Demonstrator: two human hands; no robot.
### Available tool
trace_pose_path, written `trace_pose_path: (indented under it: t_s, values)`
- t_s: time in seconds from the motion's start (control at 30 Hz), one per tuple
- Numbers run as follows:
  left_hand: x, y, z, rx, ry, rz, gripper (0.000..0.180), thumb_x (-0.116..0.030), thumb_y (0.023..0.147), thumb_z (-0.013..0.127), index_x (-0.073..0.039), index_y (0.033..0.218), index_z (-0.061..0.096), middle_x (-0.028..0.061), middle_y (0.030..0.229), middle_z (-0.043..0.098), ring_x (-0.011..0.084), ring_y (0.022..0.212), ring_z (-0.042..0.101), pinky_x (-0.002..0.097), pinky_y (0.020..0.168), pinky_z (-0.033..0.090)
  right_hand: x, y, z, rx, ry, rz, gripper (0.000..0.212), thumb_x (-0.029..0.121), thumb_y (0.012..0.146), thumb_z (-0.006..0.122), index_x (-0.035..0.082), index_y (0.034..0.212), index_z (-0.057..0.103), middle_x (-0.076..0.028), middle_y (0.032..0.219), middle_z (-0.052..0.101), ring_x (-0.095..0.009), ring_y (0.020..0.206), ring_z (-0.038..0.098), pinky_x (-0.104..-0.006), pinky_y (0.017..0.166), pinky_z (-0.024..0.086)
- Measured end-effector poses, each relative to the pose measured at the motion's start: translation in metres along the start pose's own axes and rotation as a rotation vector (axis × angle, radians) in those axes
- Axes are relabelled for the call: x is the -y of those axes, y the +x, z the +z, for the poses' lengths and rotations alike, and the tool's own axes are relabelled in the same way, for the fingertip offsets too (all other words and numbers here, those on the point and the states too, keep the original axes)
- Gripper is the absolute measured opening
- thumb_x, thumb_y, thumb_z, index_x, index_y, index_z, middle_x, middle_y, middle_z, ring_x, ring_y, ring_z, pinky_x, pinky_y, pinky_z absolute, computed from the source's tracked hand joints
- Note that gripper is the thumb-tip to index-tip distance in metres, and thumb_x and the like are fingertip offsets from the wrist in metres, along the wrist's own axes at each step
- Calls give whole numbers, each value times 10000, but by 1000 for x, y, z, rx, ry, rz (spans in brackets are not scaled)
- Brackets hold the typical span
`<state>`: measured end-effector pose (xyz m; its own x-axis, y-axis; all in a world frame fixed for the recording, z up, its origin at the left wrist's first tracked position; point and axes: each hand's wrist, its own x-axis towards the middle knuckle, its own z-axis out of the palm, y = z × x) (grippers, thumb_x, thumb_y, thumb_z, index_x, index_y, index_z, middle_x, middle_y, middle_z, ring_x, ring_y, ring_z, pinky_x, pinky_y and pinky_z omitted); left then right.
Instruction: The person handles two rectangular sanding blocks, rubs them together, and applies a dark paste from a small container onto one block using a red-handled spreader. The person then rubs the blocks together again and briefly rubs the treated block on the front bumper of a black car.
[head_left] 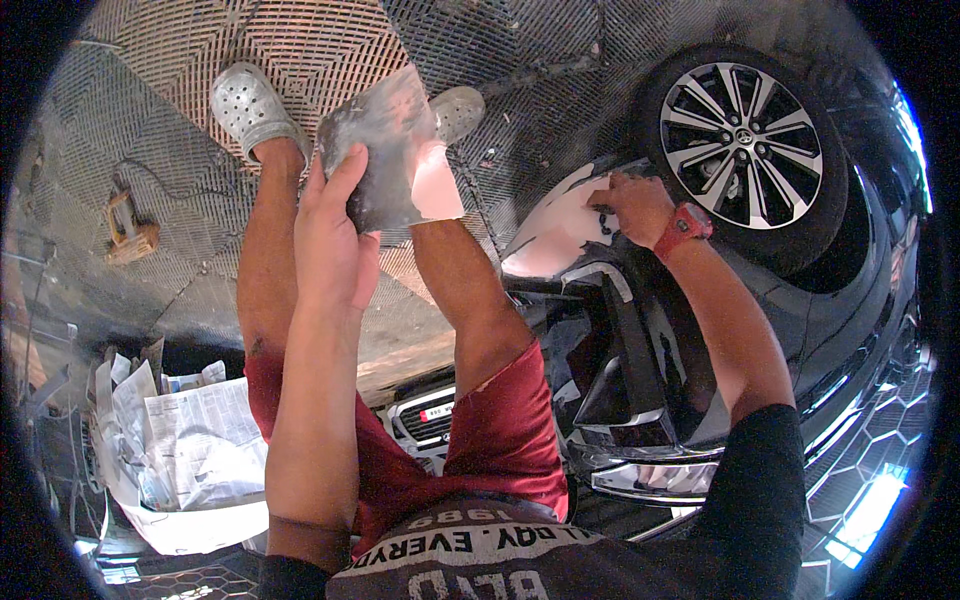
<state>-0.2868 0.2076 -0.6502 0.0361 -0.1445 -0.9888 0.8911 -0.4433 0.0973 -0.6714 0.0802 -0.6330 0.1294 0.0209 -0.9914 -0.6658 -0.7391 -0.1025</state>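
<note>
My left hand (335, 220) grips a flat grey mixing plate (375, 150) by its near edge, the thumb lying on top. A smooth patch of pink body filler (435, 185) covers the plate's right side. To the right, my right hand (640, 210), with a red watch (686, 228) on the wrist, is at the corner of a black car bumper (690, 330). Its fingers are bent together against the pale pink filled area (555, 235) of the bumper. What they hold, if anything, is hidden under them.
A car wheel (742, 140) with a black and silver rim stands just beyond my right hand. At the lower left is a white container (190, 525) full of newspaper (205, 440). A yellowish tool (128, 230) lies on the grid-patterned floor mat (150, 100). My legs are apart, below the plate.
</note>
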Motion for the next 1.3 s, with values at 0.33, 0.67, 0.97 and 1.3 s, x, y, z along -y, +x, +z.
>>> trace_pose_path:
  t_s: [0.33, 0.67, 0.97, 1.3]
  values:
    - [-2, -6, 15, 29, 7, 8, 435, -244, 1063, 717, -65, 1449, 627, 53, 1388, 713, 207, 1272, 687, 377, 1104, 517, -5, 47, 14, -2, 9, 127, 347, 203, 979, 668, 389, 1238, 805, -84, 1236, 729, -350, 1170, 738, -605, 969, 568]
    - [7, 3, 2, -23, 26, 12, 454, -236, 1054, 727, -62, 1460, 625, 51, 1387, 714, 206, 1276, 679, 385, 1098, 516, 16, 37, -4, 99, -16, 60, 315, 228, 999, 665, 376, 1240, 806, -86, 1231, 735, -355, 1165, 759, -592, 922, 602]
    - [2, -3, 11, -5, 26, 7, 492, -229, 1047, 743, -80, 1492, 596, 39, 1418, 698, 204, 1293, 670, 389, 1105, 516, -31, -3, -13, -123, 39, 79, 471, 2, 893, 631, 298, 1214, 807, -96, 1140, 737, -348, 1061, 762, -518, 876, 618]
    - [7, 2, 10, -15, -1, 0, 457, -229, 1045, 743, -67, 1454, 618, 59, 1407, 708, 211, 1301, 673, 391, 1112, 515, -31, 28, 11, -139, 46, 49, 385, 96, 926, 679, 322, 1198, 831, -43, 1210, 756, -342, 1109, 760, -533, 909, 600]
